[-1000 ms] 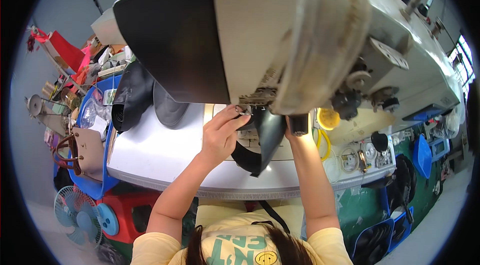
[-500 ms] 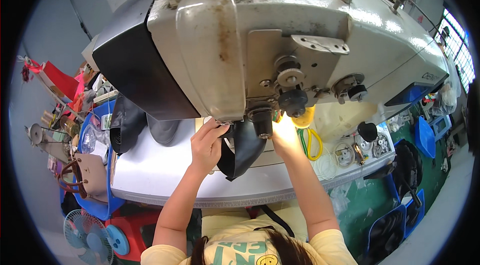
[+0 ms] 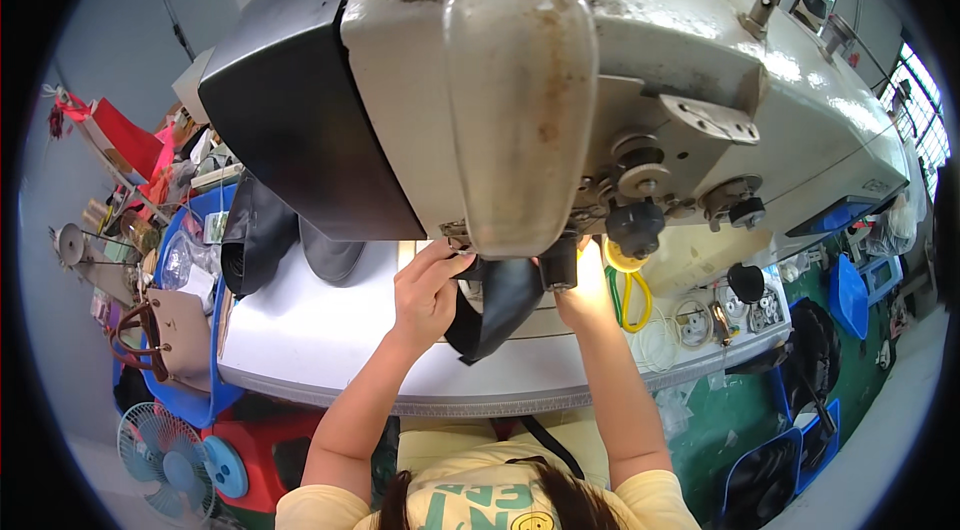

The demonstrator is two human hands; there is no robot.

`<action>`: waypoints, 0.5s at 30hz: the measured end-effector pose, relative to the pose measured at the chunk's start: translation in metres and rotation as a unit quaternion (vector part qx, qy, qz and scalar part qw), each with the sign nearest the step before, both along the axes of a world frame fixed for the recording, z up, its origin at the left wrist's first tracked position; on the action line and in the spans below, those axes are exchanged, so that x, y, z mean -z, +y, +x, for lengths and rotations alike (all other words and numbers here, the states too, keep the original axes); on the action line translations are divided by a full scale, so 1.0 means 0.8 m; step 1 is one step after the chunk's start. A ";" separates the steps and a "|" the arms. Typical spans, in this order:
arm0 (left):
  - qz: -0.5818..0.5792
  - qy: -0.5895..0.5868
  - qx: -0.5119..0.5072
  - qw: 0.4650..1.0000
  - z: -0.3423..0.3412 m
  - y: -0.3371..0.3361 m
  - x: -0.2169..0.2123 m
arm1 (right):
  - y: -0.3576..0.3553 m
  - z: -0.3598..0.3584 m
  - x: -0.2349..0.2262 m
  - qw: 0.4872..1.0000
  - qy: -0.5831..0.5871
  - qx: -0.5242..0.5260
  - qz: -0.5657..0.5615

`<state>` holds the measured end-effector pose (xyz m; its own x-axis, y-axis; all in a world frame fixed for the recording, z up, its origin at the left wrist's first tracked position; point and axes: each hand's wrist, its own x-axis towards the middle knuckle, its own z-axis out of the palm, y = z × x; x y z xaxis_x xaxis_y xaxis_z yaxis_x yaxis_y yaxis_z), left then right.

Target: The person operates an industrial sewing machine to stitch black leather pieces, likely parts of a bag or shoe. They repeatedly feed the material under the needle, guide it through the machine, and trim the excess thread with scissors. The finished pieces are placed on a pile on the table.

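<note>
White table (image 3: 290, 335), left hand (image 3: 424, 298) curled at black material (image 3: 508, 302), right hand (image 3: 583, 300) half-hidden

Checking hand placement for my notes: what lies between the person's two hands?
In the head view, a curved black piece lies between the left hand and right hand; a dark cylindrical machine part overlaps that gap.

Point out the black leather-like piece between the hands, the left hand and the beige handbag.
Black leather-like piece (image 3: 510, 298): head view, on its broad visible middle.
Left hand (image 3: 424, 298): head view, on the middle of the hand.
Beige handbag (image 3: 186, 332): head view, on its pale body.
</note>
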<state>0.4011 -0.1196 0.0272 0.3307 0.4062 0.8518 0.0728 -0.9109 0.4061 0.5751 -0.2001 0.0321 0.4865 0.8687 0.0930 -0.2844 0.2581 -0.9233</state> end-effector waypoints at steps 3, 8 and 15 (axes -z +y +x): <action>-0.015 -0.005 0.002 1.000 0.001 -0.003 -0.002 | 0.019 0.008 -0.008 0.998 -0.005 -0.010 -0.055; 0.008 0.016 0.000 1.000 -0.001 -0.001 -0.012 | 0.052 0.049 0.084 0.994 0.100 0.006 0.046; -0.021 0.015 -0.004 1.000 -0.003 -0.003 -0.001 | 0.011 0.022 0.031 0.998 0.040 0.028 0.027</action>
<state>0.3988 -0.1216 0.0279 0.3522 0.4449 0.8235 0.0928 -0.8921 0.4422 0.5930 -0.1916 0.0074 0.5413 0.8352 0.0968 -0.3412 0.3234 -0.8826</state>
